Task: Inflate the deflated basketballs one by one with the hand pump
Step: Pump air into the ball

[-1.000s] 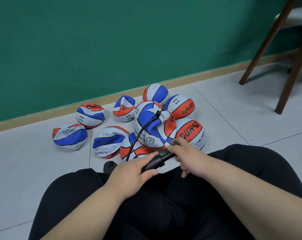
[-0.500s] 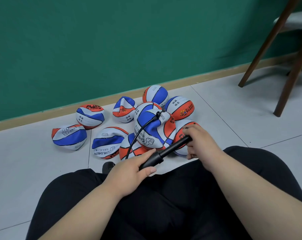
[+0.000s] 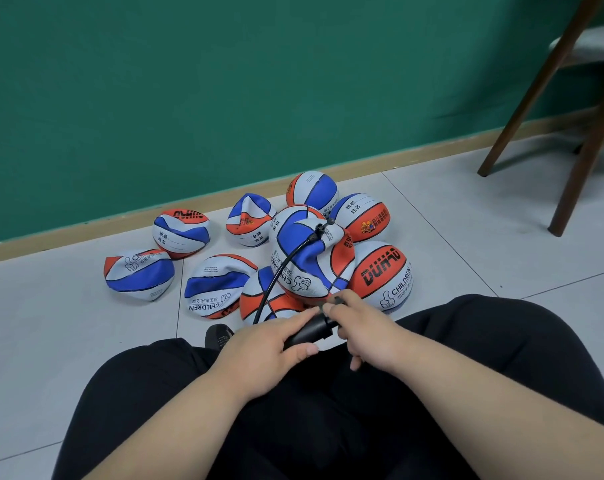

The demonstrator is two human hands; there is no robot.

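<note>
I see the green wall (image 3: 224, 81) rising behind the hooked-up basketball (image 3: 307, 271), with grey floor (image 3: 51, 341) under it and a brown chair (image 3: 584, 161) well off to its right. My black-trousered lap (image 3: 328, 427) is on the near side of it. Deflated basketballs (image 3: 139, 275) lie around it, and it sits dented on top of the heap. Just in front of that ball, my left hand (image 3: 259, 355) wraps the hand pump (image 3: 311, 332) barrel. My right hand (image 3: 370, 334) grasps the pump's handle, and the two hands are almost touching. A thin black hose (image 3: 280, 271) arcs from the pump to the ball's valve.
</note>
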